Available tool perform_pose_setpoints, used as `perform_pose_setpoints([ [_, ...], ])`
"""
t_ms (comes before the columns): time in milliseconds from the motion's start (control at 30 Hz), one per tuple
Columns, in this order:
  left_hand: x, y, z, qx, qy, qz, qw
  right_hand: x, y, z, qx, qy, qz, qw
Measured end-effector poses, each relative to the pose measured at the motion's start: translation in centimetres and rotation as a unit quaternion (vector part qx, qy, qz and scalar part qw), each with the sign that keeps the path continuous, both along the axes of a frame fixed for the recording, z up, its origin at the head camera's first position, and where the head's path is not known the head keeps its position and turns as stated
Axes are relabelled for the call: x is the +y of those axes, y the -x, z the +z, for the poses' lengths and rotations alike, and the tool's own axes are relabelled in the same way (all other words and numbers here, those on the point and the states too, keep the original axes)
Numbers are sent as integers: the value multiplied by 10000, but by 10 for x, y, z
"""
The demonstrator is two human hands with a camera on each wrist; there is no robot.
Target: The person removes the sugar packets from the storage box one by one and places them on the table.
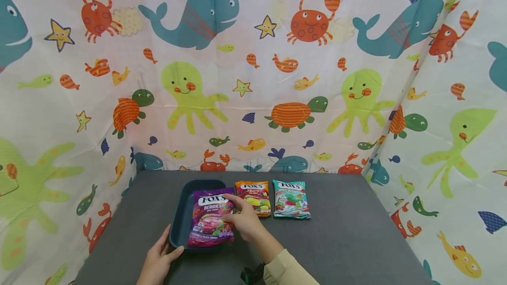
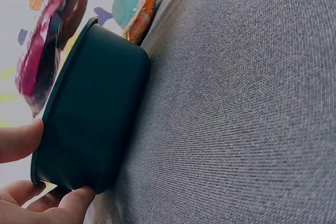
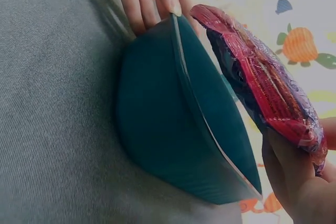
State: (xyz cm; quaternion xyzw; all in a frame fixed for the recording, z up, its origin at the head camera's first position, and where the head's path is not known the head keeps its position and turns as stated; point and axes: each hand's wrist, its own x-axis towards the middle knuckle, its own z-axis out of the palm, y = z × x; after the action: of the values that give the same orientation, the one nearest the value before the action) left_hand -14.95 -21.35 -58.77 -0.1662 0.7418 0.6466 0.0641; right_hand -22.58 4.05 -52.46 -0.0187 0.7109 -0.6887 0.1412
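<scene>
A purple bag of berry candy (image 1: 211,221) is held by its right edge in my right hand (image 1: 246,220), thumb on the front and fingers behind. The bag hangs over the dark teal plastic tub (image 1: 180,214), above its rim in both wrist views. At the tub's near left corner, my left hand (image 1: 159,256) grips the rim, its thumb (image 2: 21,142) on the rim side and fingers against the outer wall. In the right wrist view the candy bag (image 3: 268,85) is tilted beside the tub's opening. The tub's inside is mostly hidden behind the bag.
An orange bag of fruit candy (image 1: 255,199) lies right of the tub, partly behind my right hand. Beside it lies a mint-green candy bag (image 1: 292,199). A small dark object (image 1: 252,274) sits by my right sleeve. Printed cloth (image 1: 253,144) surrounds the grey table (image 1: 336,241).
</scene>
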Motion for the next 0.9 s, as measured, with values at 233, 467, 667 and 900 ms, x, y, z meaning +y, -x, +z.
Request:
perform_pose_setpoints([
  [233, -2, -1, -2, -7, 43, -71, 10000, 22, 0, -1, -96, 468, 172, 9987],
  [467, -4, -3, -1, 89, 62, -142, 9998, 45, -4, -3, -7, 614, 209, 9979],
  [667, -5, -2, 2, 26, 95, -210, 9997, 62, -11, -8, 19, 626, 159, 9979],
  [900, -4, 0, 2, -76, 227, -198, 9995, 81, -16, -13, -20, 705, 45, 9975],
])
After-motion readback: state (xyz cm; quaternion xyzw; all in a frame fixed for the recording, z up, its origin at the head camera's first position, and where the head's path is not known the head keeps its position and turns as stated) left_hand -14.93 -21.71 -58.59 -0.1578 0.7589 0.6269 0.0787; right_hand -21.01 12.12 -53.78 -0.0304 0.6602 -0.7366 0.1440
